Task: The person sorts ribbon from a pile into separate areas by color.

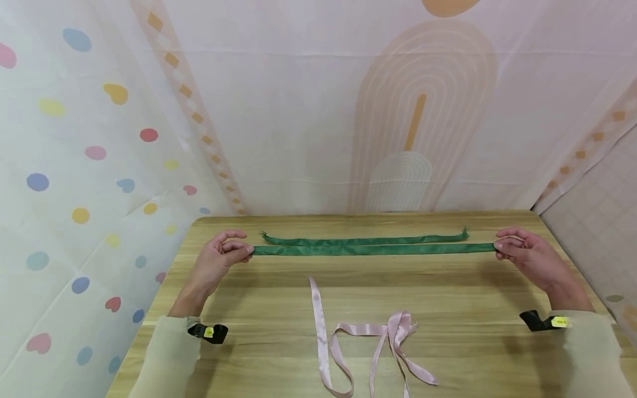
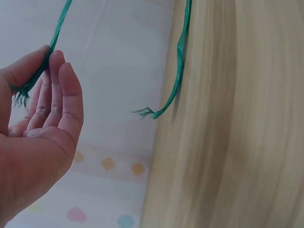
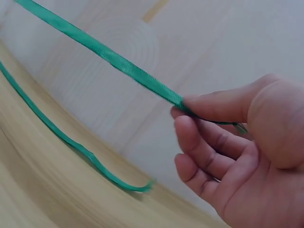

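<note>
I've got the taut green ribbon point(image 1: 373, 249) pinched at both ends: left hand point(image 1: 219, 260) at one end, right hand point(image 1: 522, 255) at the other. Its long axis runs parallel to the tabletop's far edge, just above the surface. Second green ribbon point(image 1: 363, 240) lies just behind it.

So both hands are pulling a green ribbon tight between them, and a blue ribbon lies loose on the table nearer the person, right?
Not quite. The loose ribbon nearer the person is pink, not blue, as the head view shows. The rest holds: the left hand and right hand pinch the ends of a green ribbon stretched taut between them.
</note>
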